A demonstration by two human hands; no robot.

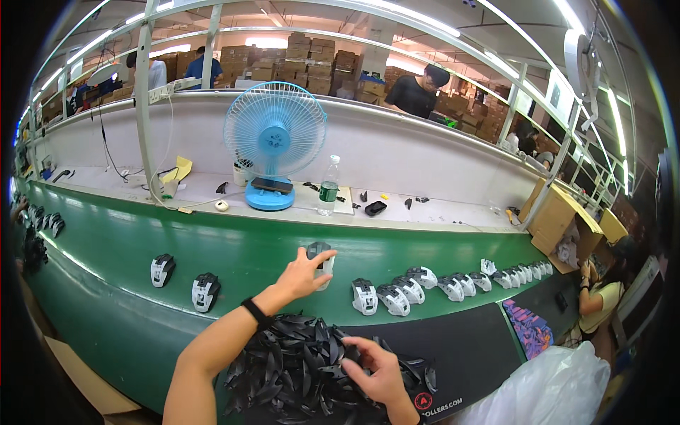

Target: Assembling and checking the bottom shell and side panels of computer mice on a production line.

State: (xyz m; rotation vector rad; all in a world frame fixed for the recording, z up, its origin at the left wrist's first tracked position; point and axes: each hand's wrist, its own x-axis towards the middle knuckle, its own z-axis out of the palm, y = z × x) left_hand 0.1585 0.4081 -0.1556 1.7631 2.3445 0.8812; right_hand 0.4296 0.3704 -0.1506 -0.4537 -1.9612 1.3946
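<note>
My left hand [301, 275], with a black band at the wrist, grips a white and dark grey computer mouse shell [321, 249] over the green belt [269, 237]. Thumb and fingers reach round its sides. My right hand [380, 372] is low over a heap of curved black plastic side pieces [294, 361]; its thumb and fingers close around one black piece [352, 353], partly hidden by them. To the right, a row of similar mouse shells [394, 299] stands along the belt. Two more shells, one a dark-topped shell [205, 292], stand on the left.
A blue fan [275, 138] and a water bottle [329, 188] stand on the shelf behind the belt. The heap lies on a black mat [453, 343]. At right are a clear plastic bag [542, 386], a cardboard box [556, 227] and a seated co-worker [602, 301].
</note>
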